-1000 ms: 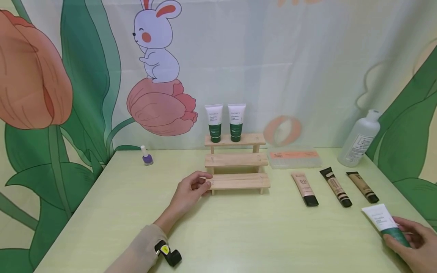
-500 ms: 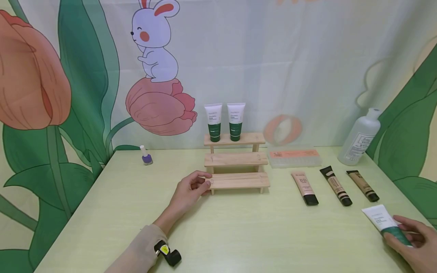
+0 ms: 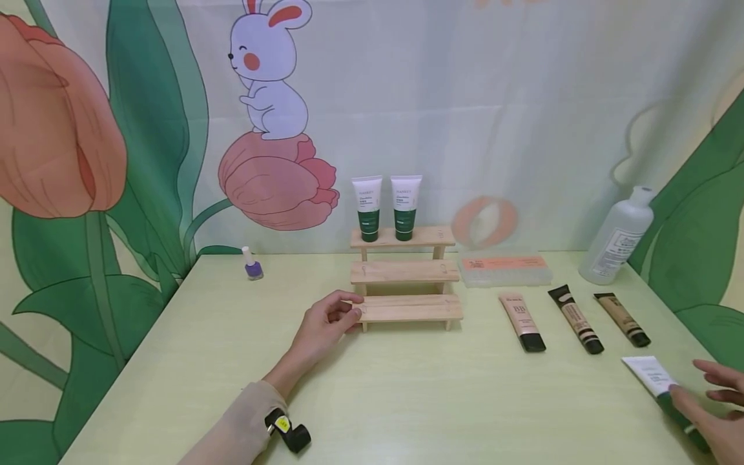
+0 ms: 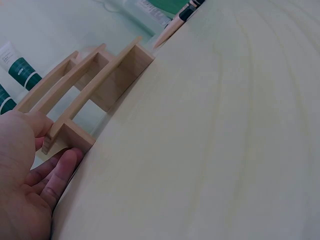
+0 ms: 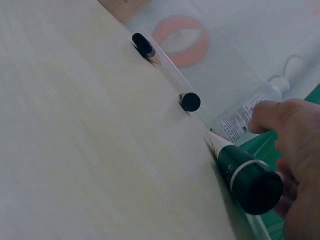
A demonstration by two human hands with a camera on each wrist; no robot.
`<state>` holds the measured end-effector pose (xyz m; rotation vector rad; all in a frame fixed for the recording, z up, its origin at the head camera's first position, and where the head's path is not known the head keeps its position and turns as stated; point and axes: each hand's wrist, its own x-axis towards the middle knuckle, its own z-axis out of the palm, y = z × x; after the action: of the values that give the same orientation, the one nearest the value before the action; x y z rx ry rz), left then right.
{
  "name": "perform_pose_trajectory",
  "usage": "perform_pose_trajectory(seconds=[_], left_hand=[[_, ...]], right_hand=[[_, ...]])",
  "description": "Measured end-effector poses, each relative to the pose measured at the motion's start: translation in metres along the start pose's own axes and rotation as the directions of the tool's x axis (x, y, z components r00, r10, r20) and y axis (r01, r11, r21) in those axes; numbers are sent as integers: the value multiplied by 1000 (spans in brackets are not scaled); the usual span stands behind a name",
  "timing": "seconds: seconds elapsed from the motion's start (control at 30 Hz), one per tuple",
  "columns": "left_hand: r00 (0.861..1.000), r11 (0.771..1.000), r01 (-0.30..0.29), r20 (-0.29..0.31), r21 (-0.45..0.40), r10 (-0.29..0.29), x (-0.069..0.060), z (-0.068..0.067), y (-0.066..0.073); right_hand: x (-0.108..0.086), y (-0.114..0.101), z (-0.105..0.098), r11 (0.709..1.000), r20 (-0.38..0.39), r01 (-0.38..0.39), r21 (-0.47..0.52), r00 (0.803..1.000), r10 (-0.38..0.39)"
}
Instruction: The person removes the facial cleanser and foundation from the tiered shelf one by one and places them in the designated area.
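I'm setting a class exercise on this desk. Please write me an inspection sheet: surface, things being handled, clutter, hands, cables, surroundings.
Surface: pale yellow-green table.
Things handled: three-tier wooden stand, with two white-and-green tubes upright on its top tier; third white-and-green tube slants at the table's right.
Clutter: pink tube, black-and-beige tube and brown tube lying down; clear case, pale bottle, purple polish bottle.
Left hand: holds the stand's bottom tier at its left end.
Right hand: fingers spread, thumb over the third tube; firm contact unclear.
Cables: nothing seen.
Surroundings: backdrop printed with a rabbit and tulips.
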<state>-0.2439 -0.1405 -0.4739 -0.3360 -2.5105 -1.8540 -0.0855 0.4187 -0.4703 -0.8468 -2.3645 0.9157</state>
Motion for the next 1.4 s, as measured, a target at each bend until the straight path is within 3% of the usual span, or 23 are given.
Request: perform_pose_trajectory(seconds=[0.17, 0.27, 0.4, 0.53, 0.67, 0.9, 1.1, 1.2, 1.4], left_hand=[[1000, 1000, 5, 5, 6, -6, 0, 0, -1], [1000, 1000, 7, 7, 8, -7, 0, 0, -2], [1000, 1000, 3, 2, 6, -3, 1, 1, -2], [1000, 1000, 1, 2, 1, -1, 1, 2, -3], [1000, 1000, -1, 8, 0, 1, 1, 2, -3], [1000, 1000, 2, 6, 14, -2, 1, 2, -2], [1000, 1000, 7, 6, 13, -7, 0, 0, -1], [1000, 1000, 2, 5, 14, -3, 0, -1, -1], [1000, 1000, 6, 5, 16, -6, 0, -1, -1]], right_hand=[[4, -18, 0, 996, -85, 55, 70, 995, -49], [8, -34, 3, 987, -69, 84, 137, 995, -76], [13, -64, 8, 946, -11, 225, 232, 973, -228], [17, -101, 18, 852, 8, 358, 383, 921, -391], [18, -140, 34, 760, 37, 418, 497, 865, -500], [13, -210, 70, 629, 54, 464, 624, 778, -627], [4, -259, 105, 514, 66, 433, 740, 715, -696], [3, -278, 123, 493, 81, 400, 773, 708, -702], [4, -305, 153, 516, 122, 345, 784, 730, -673]])
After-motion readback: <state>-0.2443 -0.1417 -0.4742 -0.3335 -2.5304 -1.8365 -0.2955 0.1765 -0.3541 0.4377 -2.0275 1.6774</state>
